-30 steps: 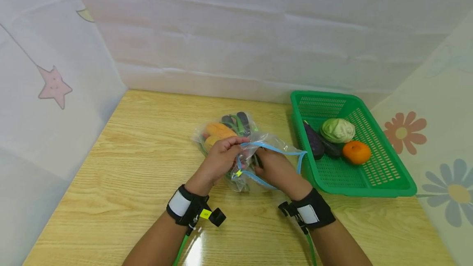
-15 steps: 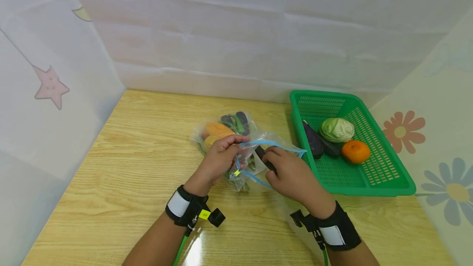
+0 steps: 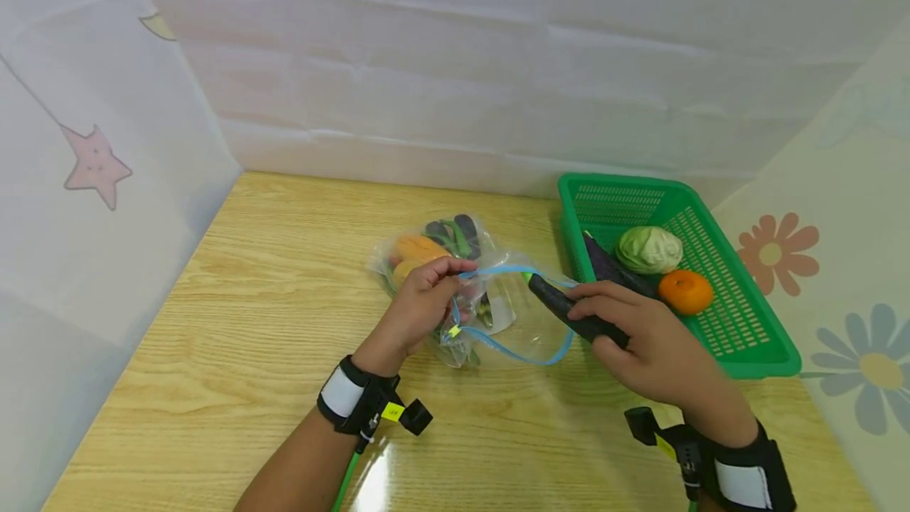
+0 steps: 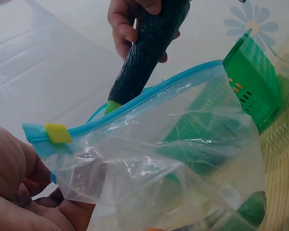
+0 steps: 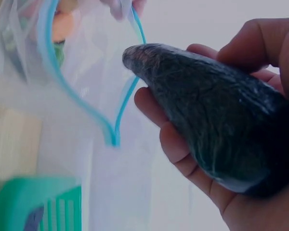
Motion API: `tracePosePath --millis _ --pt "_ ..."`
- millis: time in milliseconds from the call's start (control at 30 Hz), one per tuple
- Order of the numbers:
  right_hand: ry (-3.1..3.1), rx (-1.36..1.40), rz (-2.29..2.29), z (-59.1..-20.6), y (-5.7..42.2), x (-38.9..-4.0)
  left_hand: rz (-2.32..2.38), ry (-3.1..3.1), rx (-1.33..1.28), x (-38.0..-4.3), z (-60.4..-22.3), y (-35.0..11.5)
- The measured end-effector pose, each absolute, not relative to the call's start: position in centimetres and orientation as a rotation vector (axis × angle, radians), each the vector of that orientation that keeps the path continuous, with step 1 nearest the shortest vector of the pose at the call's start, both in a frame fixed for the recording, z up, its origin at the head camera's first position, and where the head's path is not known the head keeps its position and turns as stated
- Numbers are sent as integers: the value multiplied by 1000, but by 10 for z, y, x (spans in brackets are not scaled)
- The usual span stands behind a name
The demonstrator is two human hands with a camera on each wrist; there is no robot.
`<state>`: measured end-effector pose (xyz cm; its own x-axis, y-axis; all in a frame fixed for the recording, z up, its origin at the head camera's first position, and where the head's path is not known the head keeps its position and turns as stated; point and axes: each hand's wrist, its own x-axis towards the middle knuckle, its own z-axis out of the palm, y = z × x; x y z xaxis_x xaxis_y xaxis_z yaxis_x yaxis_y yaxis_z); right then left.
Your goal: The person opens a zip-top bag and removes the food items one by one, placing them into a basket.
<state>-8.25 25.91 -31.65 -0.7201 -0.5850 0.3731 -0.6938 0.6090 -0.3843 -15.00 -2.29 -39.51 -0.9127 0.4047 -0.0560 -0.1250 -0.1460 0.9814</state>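
Observation:
My right hand [image 3: 654,346] grips a dark, wrinkly-skinned cucumber [image 3: 569,310] with a light green tip. That tip points down-left at the mouth of a clear zip bag [image 3: 543,362]. In the left wrist view the cucumber [image 4: 147,53] stands above the blue zip edge, its tip partly behind it. My left hand [image 3: 423,299] pinches the bag's rim near the yellow slider [image 4: 58,133], and the mouth gapes. Inside the bag lie orange-yellow produce [image 3: 419,247] and dark and green vegetables [image 3: 458,235]. The left fingertips are partly hidden by plastic.
To the right stands a green slotted basket [image 3: 775,370] holding a cabbage [image 3: 649,250], an orange fruit [image 3: 686,291] and dark purple eggplants [image 3: 604,263]. The wooden table [image 3: 249,322] meets a white backdrop [image 3: 426,62] behind and at the sides.
My right hand has come out of the bag with the cucumber and moved right, toward the basket's front. The left hand has kept its place at the rim.

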Motion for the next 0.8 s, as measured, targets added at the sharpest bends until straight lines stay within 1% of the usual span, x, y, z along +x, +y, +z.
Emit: tracePosePath --millis 367,500,633,800 --pt "-2613 1024 784 -302 289 -71 2113 1800 296 -151 -392 -23" --pt "-2565 936 778 -293 301 -69 2120 1794 283 -152 -393 -22" --pt "-2592 705 648 -293 312 -86 2120 1792 291 -152 -394 -22" --pt "-2901 399 552 -305 323 -124 2118 1787 290 -152 -396 -22"
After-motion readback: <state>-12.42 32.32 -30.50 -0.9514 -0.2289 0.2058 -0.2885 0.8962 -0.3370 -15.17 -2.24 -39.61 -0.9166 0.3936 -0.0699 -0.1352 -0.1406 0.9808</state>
